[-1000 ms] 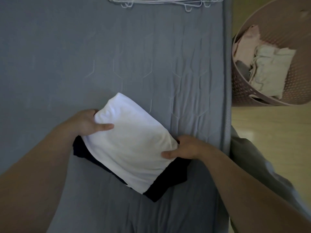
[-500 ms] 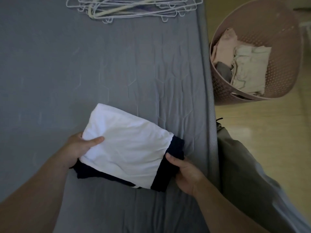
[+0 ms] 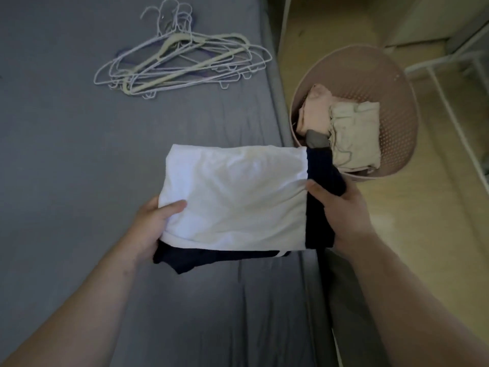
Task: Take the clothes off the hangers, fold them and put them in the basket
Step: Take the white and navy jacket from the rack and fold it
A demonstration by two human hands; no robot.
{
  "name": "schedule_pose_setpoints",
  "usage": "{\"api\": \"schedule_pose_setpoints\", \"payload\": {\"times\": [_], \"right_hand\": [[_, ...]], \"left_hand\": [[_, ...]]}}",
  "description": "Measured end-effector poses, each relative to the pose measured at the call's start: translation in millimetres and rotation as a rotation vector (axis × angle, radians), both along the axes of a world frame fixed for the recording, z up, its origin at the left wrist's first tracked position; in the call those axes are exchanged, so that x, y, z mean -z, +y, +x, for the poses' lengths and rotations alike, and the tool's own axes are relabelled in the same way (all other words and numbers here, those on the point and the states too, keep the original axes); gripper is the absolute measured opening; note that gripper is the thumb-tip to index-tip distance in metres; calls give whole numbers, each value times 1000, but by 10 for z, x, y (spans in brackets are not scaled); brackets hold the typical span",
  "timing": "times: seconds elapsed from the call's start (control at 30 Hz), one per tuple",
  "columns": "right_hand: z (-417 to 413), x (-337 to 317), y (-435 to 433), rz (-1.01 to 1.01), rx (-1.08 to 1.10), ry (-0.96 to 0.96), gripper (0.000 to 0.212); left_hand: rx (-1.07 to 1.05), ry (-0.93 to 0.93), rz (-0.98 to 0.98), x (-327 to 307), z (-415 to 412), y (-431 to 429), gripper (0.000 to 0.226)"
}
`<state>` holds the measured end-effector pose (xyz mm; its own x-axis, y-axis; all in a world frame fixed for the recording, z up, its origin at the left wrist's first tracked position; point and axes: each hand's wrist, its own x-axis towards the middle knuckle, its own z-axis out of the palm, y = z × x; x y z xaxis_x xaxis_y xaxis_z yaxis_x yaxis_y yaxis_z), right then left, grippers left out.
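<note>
- Here, a folded white cotton garment (image 3: 232, 197) lay flat on top of a folded dark navy garment (image 3: 206, 259), and the two were held as one stack between both hands.
- The left hand (image 3: 153, 226) gripped the stack's left end, thumb pressed on the white cloth; its fingers went under the stack and were hidden.
- The right hand (image 3: 344, 213) gripped the right end, thumb on top where white met navy, fingers curled round the dark cloth.
- The navy garment stuck out past the white one along the near edge and at the right end.
- The stack sat over the right edge of the bed with the grey quilted sheet (image 3: 79, 154); in the head view its far right corner overlapped the near rim of the round pink perforated plastic basket (image 3: 397, 102).
- The basket stood on the yellowish wooden floor (image 3: 423, 247), just beside the bed.
- Inside it lay a folded pale pink garment (image 3: 315, 112), a folded beige garment (image 3: 354, 133) to its right, and a grey piece (image 3: 316, 140) partly under them.
- A loose pile of thin white wire and cream plastic hangers (image 3: 180, 64) lay on the bed's far part, well apart from the stack, hooks pointing away.
- A white metal frame (image 3: 449, 102) stood on the floor beyond the basket.
</note>
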<state>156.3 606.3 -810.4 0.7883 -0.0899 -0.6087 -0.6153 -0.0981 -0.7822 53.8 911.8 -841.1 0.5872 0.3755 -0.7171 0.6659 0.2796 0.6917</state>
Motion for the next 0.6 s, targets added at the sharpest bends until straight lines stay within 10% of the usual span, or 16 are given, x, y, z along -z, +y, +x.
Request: {"api": "schedule_pose_setpoints", "payload": {"times": [0.6], "right_hand": [[3069,232,-1532,-296,-18,117,42]], "left_hand": [[169,6,286,-24,2770,-1928,30]]}}
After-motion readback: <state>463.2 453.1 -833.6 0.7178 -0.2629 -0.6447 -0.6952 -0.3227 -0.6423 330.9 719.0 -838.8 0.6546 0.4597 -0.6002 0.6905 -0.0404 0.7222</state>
